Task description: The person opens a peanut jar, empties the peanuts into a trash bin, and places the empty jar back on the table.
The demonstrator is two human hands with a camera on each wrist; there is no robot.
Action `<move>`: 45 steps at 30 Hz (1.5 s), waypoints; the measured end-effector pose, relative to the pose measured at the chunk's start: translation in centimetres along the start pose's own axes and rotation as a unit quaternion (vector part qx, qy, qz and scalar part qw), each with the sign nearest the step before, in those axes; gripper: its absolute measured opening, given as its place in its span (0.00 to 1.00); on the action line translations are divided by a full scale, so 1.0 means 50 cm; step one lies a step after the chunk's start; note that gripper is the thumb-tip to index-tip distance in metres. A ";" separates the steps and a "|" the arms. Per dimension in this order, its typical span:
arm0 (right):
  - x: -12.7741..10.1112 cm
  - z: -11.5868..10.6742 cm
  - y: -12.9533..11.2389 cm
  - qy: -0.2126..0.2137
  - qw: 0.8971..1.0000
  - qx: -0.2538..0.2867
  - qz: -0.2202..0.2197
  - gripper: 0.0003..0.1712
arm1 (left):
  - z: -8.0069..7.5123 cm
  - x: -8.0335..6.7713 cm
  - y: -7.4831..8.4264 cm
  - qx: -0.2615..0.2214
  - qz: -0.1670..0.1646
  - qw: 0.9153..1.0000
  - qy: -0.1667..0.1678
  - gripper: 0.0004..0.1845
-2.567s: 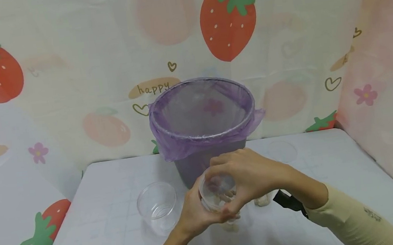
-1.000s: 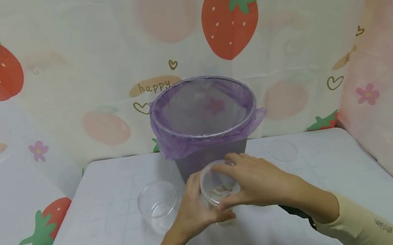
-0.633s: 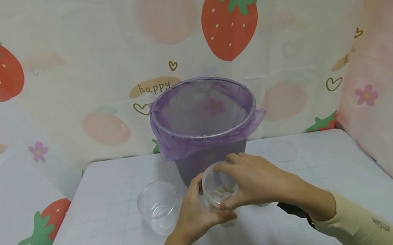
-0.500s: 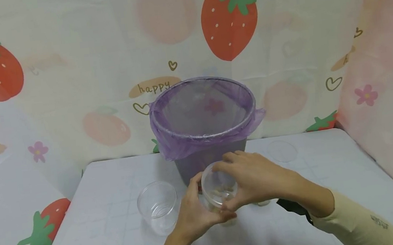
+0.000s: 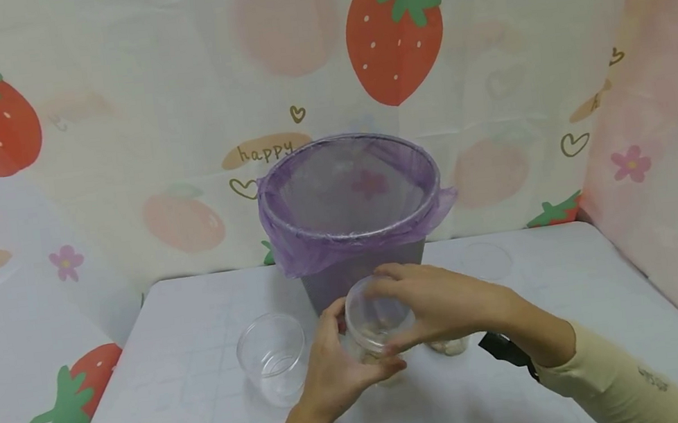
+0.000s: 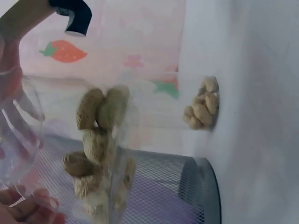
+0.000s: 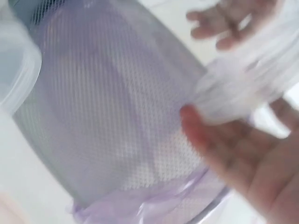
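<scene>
Between my hands is a clear plastic cup (image 5: 379,315), with several unshelled peanuts (image 6: 96,149) inside it. My left hand (image 5: 341,368) grips its side, the thumb across the front. From the right, my right hand (image 5: 443,301) holds the cup's upper rim, thumb at the near edge and index finger over the mouth. I cannot tell whether a clear lid sits on that mouth. In the right wrist view, the right hand (image 7: 261,163) and left hand (image 7: 233,21) flank the blurred cup (image 7: 247,84). An open clear cup (image 5: 273,358) stands left of my left hand.
A mesh bin (image 5: 335,289) with a purple bag (image 5: 319,255) over its rim stands right behind my hands. More peanuts (image 5: 451,346) are in another clear container, partly behind the right hand. A faint clear disc (image 5: 485,261) lies at the table's back right.
My right hand has shifted a little to the right along the rim, showing more of the cup's mouth. The cup tilts slightly differently; my left hand stays round it.
</scene>
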State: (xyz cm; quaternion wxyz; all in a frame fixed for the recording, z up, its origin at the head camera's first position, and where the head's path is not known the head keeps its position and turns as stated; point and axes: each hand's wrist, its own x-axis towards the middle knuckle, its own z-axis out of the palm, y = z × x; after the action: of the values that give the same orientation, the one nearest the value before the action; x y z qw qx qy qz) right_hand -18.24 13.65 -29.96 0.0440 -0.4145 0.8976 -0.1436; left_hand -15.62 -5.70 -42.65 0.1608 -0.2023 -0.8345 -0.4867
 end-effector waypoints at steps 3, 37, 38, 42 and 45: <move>0.005 0.014 -0.017 0.034 0.999 -0.021 0.029 0.42 | 0.005 -0.001 0.003 0.021 0.023 0.999 0.014 0.55; 0.006 0.019 -0.041 0.042 0.995 -0.028 0.082 0.41 | -0.008 -0.001 -0.003 0.013 0.008 1.000 -0.001 0.54; 0.007 0.019 -0.040 0.042 0.995 -0.030 0.082 0.41 | -0.007 -0.001 -0.003 0.019 0.008 1.000 -0.001 0.54; 0.009 0.017 -0.037 0.044 0.996 -0.031 0.072 0.40 | -0.008 -0.001 0.000 0.018 -0.004 1.000 -0.004 0.53; 0.006 0.012 -0.033 0.034 0.998 -0.019 0.058 0.40 | -0.014 -0.002 0.001 -0.005 -0.015 1.000 -0.025 0.52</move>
State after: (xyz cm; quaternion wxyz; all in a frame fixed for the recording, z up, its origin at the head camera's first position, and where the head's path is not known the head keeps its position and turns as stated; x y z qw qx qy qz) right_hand -17.14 12.28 -30.04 0.0138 -0.3573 0.9237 -0.1377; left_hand -15.44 -6.31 -42.32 0.1312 -0.2025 -0.8387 -0.4882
